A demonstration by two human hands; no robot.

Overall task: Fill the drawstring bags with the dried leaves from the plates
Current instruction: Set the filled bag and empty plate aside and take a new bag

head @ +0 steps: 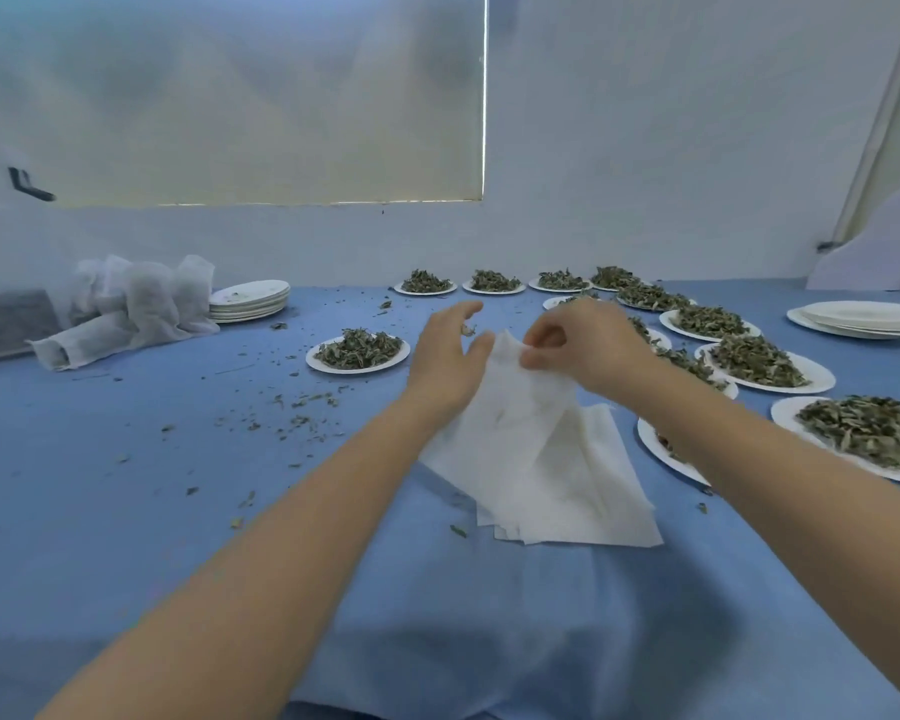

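Fingers of your right hand (588,350) pinch the top edge of a white bag (515,402), lifted off the flat stack (567,501); your left hand (445,356) rests against it, fingers loosely spread. Leaf-heaped plates (765,363) sit right.

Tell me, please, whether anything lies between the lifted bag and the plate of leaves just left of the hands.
Nothing visible: only blue cloth with leaf crumbs separates the bag, held by both hands, from that plate.
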